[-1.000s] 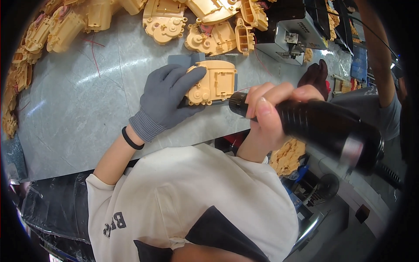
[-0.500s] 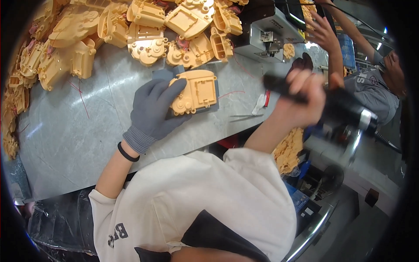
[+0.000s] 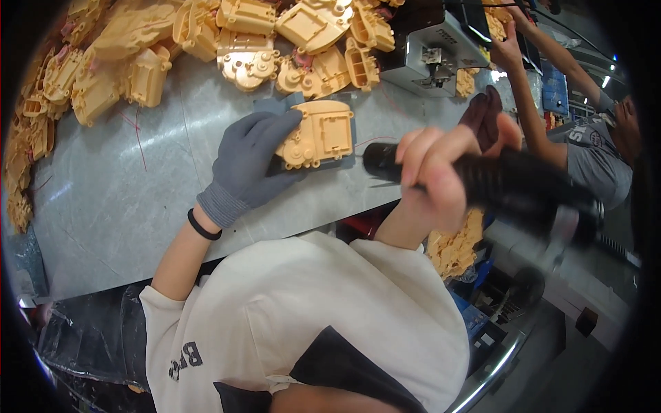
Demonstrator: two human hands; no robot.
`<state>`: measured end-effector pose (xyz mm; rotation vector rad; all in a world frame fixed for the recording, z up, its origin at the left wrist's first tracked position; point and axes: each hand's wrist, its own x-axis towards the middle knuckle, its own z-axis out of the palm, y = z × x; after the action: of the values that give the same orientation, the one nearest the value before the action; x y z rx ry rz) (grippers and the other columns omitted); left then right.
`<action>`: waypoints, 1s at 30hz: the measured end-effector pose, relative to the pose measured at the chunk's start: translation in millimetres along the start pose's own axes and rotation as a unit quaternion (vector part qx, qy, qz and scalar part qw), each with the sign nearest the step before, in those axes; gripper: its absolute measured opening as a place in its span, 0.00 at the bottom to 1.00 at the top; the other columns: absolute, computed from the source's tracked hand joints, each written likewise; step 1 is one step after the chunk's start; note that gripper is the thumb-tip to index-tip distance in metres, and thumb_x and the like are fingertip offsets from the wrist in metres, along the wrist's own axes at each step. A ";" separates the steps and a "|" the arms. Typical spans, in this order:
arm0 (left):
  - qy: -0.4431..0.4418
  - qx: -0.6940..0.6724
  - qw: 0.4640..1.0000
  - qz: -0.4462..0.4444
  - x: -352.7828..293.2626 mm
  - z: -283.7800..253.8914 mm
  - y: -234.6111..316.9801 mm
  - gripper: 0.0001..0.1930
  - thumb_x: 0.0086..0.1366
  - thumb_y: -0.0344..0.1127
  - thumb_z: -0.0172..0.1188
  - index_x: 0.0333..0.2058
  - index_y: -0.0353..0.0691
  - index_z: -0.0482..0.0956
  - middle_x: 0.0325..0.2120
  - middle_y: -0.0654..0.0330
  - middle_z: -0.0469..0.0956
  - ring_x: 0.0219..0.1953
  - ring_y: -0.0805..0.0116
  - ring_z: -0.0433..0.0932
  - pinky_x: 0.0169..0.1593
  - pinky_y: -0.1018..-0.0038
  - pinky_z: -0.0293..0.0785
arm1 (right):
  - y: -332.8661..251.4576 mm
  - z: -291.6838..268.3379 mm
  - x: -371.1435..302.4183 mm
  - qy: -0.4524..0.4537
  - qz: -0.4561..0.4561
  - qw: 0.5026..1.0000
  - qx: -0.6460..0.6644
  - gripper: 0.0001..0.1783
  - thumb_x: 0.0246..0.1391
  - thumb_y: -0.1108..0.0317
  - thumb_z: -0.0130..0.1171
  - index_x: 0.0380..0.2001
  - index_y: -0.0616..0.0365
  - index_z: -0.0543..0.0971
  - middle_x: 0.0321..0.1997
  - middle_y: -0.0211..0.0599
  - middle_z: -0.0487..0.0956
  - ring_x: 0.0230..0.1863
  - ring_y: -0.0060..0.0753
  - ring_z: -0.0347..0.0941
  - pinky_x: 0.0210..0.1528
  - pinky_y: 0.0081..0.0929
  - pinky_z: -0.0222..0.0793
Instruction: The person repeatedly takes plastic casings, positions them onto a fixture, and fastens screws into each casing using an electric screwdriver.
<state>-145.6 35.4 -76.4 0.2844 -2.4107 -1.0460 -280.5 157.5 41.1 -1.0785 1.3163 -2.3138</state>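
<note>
My left hand (image 3: 251,162), in a grey knitted glove, grips the left side of a yellow plastic housing (image 3: 320,134). That housing rests on a blue-grey block (image 3: 279,105) on the table, its moulded recess and small round bosses facing up. My bare right hand (image 3: 441,168) is wrapped around a black corded electric screwdriver (image 3: 527,189), blurred by motion. The tool lies nearly level in the air, its nose pointing left toward the housing but apart from it. Its cord (image 3: 620,251) trails off to the right.
Yellow housings (image 3: 248,58) are heaped along the table's far and left sides. A metal-fronted machine (image 3: 441,51) stands at the far right, with a dark glove (image 3: 485,113) near it. Beyond, a co-worker's arm (image 3: 527,103) reaches over. Thin red wires (image 3: 141,141) lie on the grey tabletop (image 3: 117,220).
My right hand has brought the screwdriver left and slightly down, closer to the housing. My left hand keeps its hold. The co-worker's hand has changed pose, and the view has shifted slightly.
</note>
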 end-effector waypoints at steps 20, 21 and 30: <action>-0.008 -0.003 1.000 0.021 -5.3 -1.6 -4.4 0.41 0.42 0.44 0.68 0.57 0.45 0.62 0.41 0.57 0.73 0.44 0.54 0.71 0.48 0.63 0.67 | 33.8 27.4 -24.1 -0.144 0.013 0.987 -0.064 0.31 0.40 0.89 0.58 0.46 0.58 0.58 0.21 0.36 0.73 0.20 0.26 0.70 0.25 0.20 0.65; -0.013 -0.008 1.000 0.019 -6.3 -2.5 -3.4 0.41 0.43 0.44 0.68 0.57 0.45 0.62 0.41 0.57 0.73 0.44 0.54 0.71 0.48 0.63 0.66 | 34.3 29.4 -26.8 -0.140 0.009 0.989 -0.050 0.30 0.39 0.89 0.58 0.45 0.59 0.59 0.20 0.36 0.73 0.20 0.26 0.70 0.26 0.21 0.65; 0.010 0.008 1.000 0.007 -0.5 11.4 -2.4 0.38 0.45 0.45 0.66 0.55 0.40 0.64 0.42 0.54 0.72 0.45 0.53 0.70 0.49 0.62 0.64 | 27.2 28.0 -26.8 -0.179 0.039 0.968 -0.171 0.30 0.42 0.87 0.55 0.46 0.55 0.57 0.21 0.36 0.69 0.20 0.30 0.66 0.28 0.29 0.67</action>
<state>-151.0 41.0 -85.0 0.2813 -2.3999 -1.0131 -245.4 139.8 14.7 -1.4359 1.6019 -1.7629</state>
